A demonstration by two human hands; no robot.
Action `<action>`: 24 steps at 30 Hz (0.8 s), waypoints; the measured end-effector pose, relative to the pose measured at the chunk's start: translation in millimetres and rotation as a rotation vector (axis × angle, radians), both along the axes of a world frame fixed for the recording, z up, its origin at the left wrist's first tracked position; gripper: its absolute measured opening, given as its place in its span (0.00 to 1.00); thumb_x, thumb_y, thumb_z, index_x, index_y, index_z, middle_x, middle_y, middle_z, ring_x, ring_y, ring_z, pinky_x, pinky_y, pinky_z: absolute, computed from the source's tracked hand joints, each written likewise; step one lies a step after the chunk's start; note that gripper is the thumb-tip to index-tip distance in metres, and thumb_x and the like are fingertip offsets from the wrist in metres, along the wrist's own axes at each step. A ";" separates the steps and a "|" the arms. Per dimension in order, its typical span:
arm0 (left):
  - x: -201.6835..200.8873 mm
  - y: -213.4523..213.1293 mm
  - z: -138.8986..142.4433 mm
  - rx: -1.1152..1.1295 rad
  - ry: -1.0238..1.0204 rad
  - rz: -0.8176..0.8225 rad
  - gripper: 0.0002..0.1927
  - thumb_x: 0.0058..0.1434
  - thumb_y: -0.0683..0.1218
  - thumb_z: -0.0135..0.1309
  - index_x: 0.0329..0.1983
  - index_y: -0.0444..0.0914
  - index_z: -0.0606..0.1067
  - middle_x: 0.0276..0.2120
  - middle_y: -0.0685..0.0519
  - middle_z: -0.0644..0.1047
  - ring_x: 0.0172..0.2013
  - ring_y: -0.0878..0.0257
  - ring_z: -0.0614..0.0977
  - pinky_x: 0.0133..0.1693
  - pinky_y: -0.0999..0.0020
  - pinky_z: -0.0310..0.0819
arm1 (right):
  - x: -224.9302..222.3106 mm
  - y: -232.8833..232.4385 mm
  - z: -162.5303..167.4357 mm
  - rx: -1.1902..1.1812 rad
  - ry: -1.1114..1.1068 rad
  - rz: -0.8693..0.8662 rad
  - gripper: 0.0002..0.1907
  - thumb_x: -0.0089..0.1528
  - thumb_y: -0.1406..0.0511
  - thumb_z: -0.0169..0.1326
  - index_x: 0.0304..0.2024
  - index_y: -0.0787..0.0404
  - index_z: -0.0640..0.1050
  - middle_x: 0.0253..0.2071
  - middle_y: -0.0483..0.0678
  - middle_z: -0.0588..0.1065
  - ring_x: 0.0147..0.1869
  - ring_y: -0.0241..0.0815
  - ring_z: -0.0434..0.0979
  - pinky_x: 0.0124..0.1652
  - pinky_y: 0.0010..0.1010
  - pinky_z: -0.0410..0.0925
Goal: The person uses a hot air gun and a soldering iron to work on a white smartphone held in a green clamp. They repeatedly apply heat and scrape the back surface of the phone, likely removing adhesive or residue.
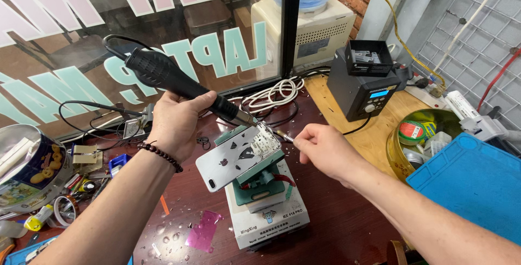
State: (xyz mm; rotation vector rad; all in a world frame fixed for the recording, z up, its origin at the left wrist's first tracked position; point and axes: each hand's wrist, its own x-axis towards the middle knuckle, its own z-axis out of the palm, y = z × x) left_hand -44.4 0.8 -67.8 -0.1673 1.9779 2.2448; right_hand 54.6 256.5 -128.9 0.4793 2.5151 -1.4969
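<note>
Black and ribbed, the hot-air gun (182, 83) sits in the left hand (176, 124), fingers wrapped tight round its handle, nozzle slanting down to the upper end of the phone (239, 159). The right hand (320, 148) pinches a thin metal tool (283, 135), its tip touching the same broken end from the right. The phone lies back up, silver and cracked, tilted in a green clamp (263, 181) on a white box (268, 216), between the two hands and just below them. A pink film (203, 232) lies on the dark table (336, 221). A blue mat (472, 183) lies to the right, a black station (361, 86) behind.
</note>
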 end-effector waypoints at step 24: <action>-4.8 -8.6 -11.3 0.007 0.036 -0.060 0.10 0.60 0.37 0.60 0.42 0.36 0.72 0.37 0.52 0.80 0.36 0.63 0.83 0.36 0.68 0.82 | 7.2 -17.5 4.5 0.486 0.369 0.192 0.10 0.64 0.61 0.57 0.36 0.61 0.76 0.26 0.52 0.79 0.33 0.49 0.80 0.33 0.39 0.69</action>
